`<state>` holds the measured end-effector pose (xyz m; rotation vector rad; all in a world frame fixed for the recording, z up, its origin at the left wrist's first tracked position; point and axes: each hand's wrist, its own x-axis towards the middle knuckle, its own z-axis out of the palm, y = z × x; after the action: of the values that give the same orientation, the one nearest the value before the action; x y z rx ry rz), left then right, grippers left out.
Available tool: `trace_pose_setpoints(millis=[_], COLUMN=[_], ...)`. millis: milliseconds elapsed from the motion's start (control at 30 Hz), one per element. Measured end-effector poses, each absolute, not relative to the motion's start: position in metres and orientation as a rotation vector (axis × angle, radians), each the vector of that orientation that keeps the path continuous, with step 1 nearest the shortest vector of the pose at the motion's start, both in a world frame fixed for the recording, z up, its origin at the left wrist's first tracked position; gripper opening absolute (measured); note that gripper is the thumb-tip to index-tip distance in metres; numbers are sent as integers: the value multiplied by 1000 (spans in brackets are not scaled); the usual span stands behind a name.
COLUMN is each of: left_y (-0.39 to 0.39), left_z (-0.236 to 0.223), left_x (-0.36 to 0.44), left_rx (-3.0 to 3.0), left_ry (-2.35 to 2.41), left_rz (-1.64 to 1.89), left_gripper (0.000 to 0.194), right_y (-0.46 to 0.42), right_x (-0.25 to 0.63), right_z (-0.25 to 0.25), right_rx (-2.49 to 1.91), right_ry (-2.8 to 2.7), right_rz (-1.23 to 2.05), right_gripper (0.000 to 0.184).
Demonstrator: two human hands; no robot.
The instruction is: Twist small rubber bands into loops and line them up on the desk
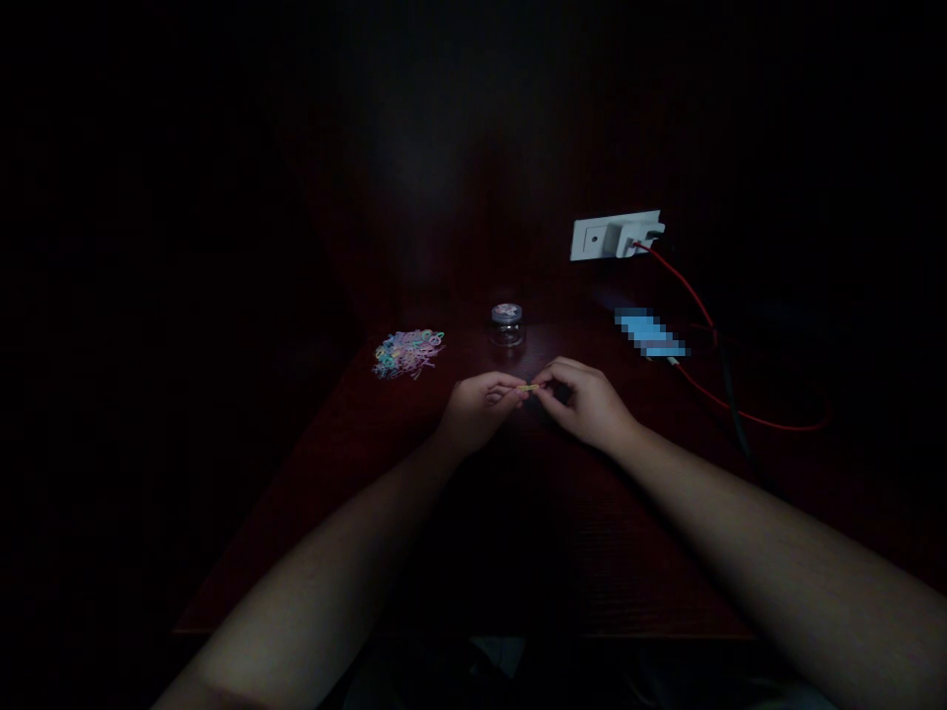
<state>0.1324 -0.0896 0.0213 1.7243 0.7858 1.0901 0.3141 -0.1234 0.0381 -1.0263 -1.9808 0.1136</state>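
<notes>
A small yellow rubber band (528,388) is stretched between my fingertips above the table. My left hand (479,406) pinches one end with thumb and forefinger. Its other end is pinched by my right hand (584,402). To the left, beyond my left hand, lies a loose pile of small pastel rubber bands (408,353) in pink, purple, green and blue. Just past my hands stands a clear round jar (507,326), upright, with its lid on. Dim light hides the finer detail of the band.
The dark red wooden table (332,463) runs up to a wall. On that wall a white socket plate (592,240) holds a charger (623,239). Its red cable (685,279) loops down at the right to a blurred-out phone (651,333) lying on the table.
</notes>
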Motion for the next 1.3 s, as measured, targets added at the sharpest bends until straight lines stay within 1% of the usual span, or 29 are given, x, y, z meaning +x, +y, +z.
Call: trace_pose_setpoints(millis=[433,533,667,800,1000,1133,1233,1300], left_y=[-88,-89,-90,-90,-90,-90,-89,-88], left_z=[21,21,21,21,23,22,21,21], left_x=[132,131,131,130,129,129,130,130], left_rx=[1784,1811,1842,1908,1986,1967,1953,1947], left_ry=[796,806,800,798,805,850,851,844], left_rz=[1090,1070,1062,1085,1099,1101,1106,1116], left_gripper=[14,15,15,20,13,12,11,11], right_y=[-125,-125,-125,-125,-125,-125,-126,-128], right_x=[315,316,316,316,317,317,316,315], right_z=[38,39,40,40,39,39,41,42], right_rx=[-1009,-990,-984,-989,-1012,-1009,-974,-947], right_ry=[-2011,-2020,-2031,-2023,-2044,-2061,-2061,-2060], right_rz=[157,155,147,152,153,157,182,208], right_gripper=[11,8,9,9,10,9,4,6])
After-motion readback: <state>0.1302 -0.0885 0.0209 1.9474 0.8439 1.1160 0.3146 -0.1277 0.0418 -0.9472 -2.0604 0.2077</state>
